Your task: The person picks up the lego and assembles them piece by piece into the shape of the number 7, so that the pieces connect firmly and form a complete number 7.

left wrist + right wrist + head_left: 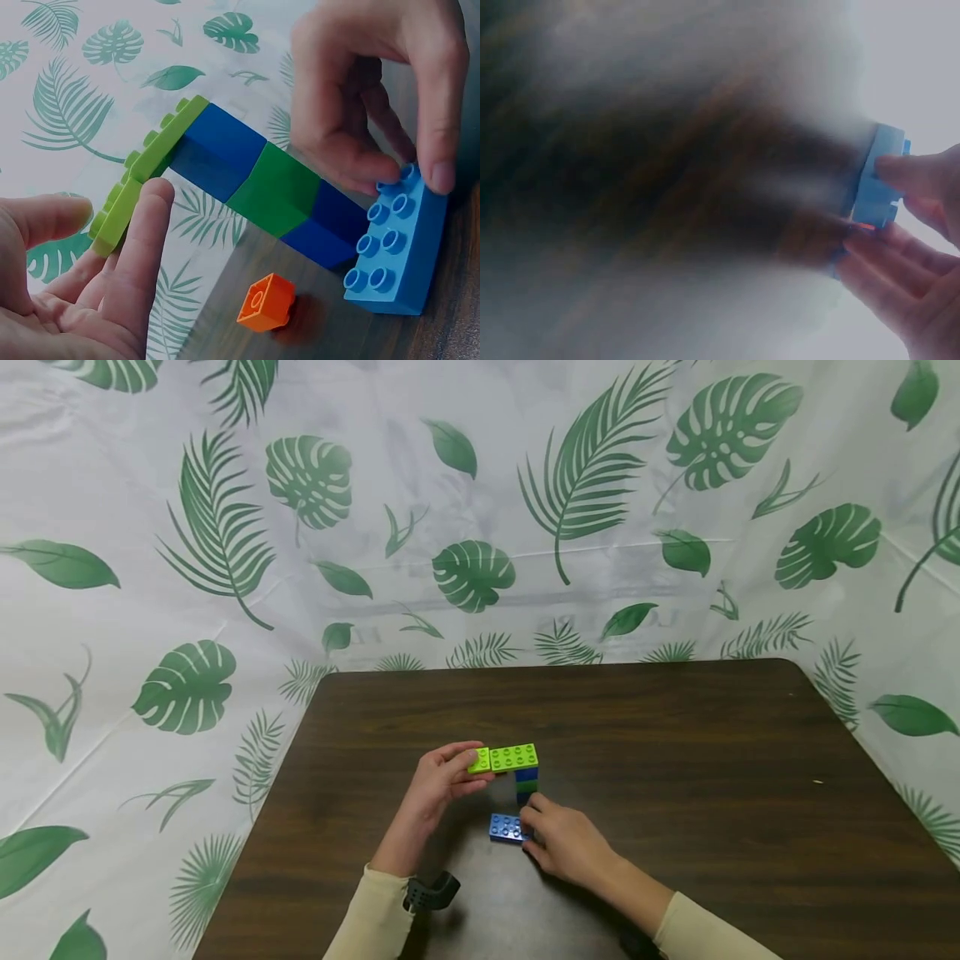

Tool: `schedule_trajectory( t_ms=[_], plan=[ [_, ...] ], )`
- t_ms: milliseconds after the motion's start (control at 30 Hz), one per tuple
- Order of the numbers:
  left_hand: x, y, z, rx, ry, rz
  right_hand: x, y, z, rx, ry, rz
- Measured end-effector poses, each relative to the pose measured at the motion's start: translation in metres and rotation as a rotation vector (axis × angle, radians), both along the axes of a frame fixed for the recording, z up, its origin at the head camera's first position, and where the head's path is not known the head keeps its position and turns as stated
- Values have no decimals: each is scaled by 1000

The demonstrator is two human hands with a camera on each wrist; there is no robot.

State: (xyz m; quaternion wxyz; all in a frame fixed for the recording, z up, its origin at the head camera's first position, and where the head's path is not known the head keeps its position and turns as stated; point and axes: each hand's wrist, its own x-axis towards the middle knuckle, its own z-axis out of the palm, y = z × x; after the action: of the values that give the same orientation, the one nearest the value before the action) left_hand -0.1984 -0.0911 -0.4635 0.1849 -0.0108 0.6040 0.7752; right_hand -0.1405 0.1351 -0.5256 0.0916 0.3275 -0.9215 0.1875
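My left hand [444,777] pinches the end of a lime-green row of toy building bricks [513,757], thumb above and fingers below. Under the row's right end stands a column of dark blue and green bricks [274,187]. A light blue brick [505,828] with two rows of studs is pinched at one end by my right hand [568,842], near the foot of the column. The right wrist view shows thumb and fingers on the light blue brick [877,176], against a blurred background. Whether that brick touches the table or column, I cannot tell.
A small orange brick [268,302] lies on the dark wooden table [675,760], near the column in the left wrist view. A leaf-patterned white sheet [405,485] hangs behind the table. A tiny pale speck [817,782] lies to the right.
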Motion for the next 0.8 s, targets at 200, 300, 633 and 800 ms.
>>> schedule_trajectory(
  t_ms=[200, 300, 633, 800],
  plan=[
    [2, -1, -1, 4, -4, -27, -1, 6, 15, -157, -118, 164],
    [3, -2, -1, 5, -4, -33, -4, 10, 30, -265, -140, 318],
    [0, -1, 1, -49, 22, -24, -35, 16, 86, -454, 69, 269],
    [-1, -2, 1, -28, 15, -33, -52, 10, 93, -413, 103, 214]
  ],
)
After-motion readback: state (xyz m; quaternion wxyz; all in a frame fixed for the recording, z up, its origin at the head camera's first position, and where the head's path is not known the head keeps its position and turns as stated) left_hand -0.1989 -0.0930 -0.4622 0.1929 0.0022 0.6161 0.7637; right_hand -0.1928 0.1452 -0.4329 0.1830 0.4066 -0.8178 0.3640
